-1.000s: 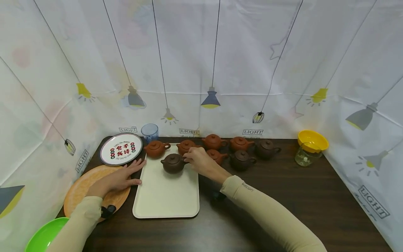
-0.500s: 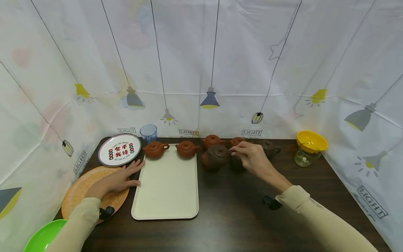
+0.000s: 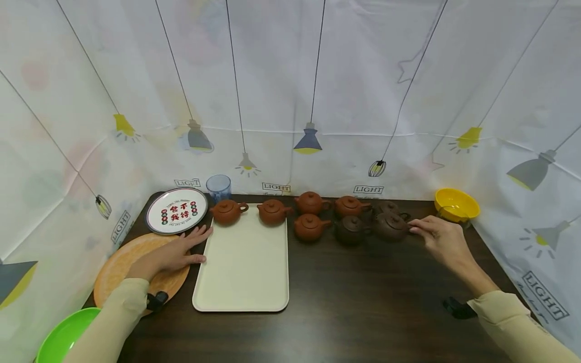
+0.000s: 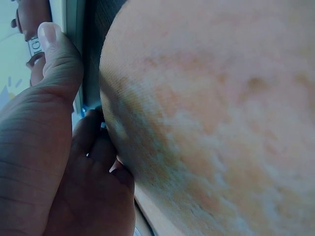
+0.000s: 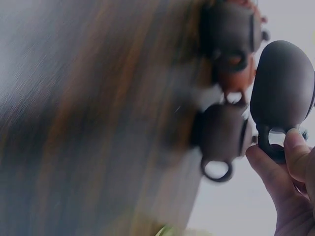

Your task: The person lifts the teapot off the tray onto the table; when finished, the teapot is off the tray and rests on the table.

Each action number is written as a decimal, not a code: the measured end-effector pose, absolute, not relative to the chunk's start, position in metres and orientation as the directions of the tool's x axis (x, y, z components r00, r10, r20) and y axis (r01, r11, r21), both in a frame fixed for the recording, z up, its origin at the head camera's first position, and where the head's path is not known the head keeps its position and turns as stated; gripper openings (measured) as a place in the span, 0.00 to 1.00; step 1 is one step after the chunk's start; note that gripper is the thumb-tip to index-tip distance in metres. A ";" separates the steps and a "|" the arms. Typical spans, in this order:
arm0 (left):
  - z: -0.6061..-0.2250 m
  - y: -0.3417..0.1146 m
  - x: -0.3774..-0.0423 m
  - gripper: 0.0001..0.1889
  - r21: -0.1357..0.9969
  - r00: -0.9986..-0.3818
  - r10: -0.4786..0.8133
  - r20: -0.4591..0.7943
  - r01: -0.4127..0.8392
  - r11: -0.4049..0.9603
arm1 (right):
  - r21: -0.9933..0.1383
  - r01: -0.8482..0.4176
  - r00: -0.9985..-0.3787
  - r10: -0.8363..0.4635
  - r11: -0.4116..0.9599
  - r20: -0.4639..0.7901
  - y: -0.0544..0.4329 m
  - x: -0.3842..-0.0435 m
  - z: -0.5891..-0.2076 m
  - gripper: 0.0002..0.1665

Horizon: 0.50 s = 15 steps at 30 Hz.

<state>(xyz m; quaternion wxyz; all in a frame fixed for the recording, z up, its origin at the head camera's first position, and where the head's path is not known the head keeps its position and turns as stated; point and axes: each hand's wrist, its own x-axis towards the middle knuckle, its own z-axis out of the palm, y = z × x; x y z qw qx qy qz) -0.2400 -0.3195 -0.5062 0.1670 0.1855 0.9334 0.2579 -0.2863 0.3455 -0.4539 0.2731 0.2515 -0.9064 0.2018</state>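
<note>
Pinched by its handle, a dark brown teapot [image 3: 391, 227] hangs from my right hand [image 3: 442, 242], overlapping another dark teapot [image 3: 387, 205] behind it in the head view. In the right wrist view the held teapot [image 5: 283, 86] is raised off the table, with thumb and fingers on its handle loop. My left hand [image 3: 174, 252] lies with straight fingers at the left edge of a cream tray [image 3: 242, 272], over a round orange board [image 3: 118, 262]. Two reddish teapots stand at the tray's far end, one at the left corner [image 3: 226, 212], one at the right [image 3: 272, 212].
Right of the tray stand several reddish teapots [image 3: 308, 228] and a dark one [image 3: 350, 230]. A white plate with red characters [image 3: 177, 210] and a blue glass [image 3: 219, 188] are back left. A yellow bowl [image 3: 456, 201] is back right, a green bowl [image 3: 68, 333] front left.
The dark teapot has been lifted off the tray and carried right, past the other teapots, in my right hand. My left hand stays at the tray's edge.
</note>
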 end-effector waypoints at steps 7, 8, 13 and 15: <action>-0.508 -0.321 -0.241 0.45 0.541 -0.879 0.429 -0.206 0.263 0.799 | -0.214 -0.518 -0.763 -0.334 0.828 0.554 0.372 -0.289 -0.475 0.11; -0.508 -0.321 -0.242 0.45 0.542 -0.879 0.431 -0.206 0.264 0.798 | -0.214 -0.521 -0.763 -0.338 0.827 0.551 0.373 -0.290 -0.479 0.12; -0.505 -0.318 -0.241 0.45 0.550 -0.875 0.433 -0.214 0.258 0.794 | -0.199 -0.537 -0.749 -0.354 0.820 0.561 0.372 -0.292 -0.499 0.11; -0.504 -0.317 -0.240 0.45 0.553 -0.876 0.432 -0.216 0.255 0.793 | -0.197 -0.532 -0.748 -0.348 0.823 0.564 0.370 -0.294 -0.502 0.10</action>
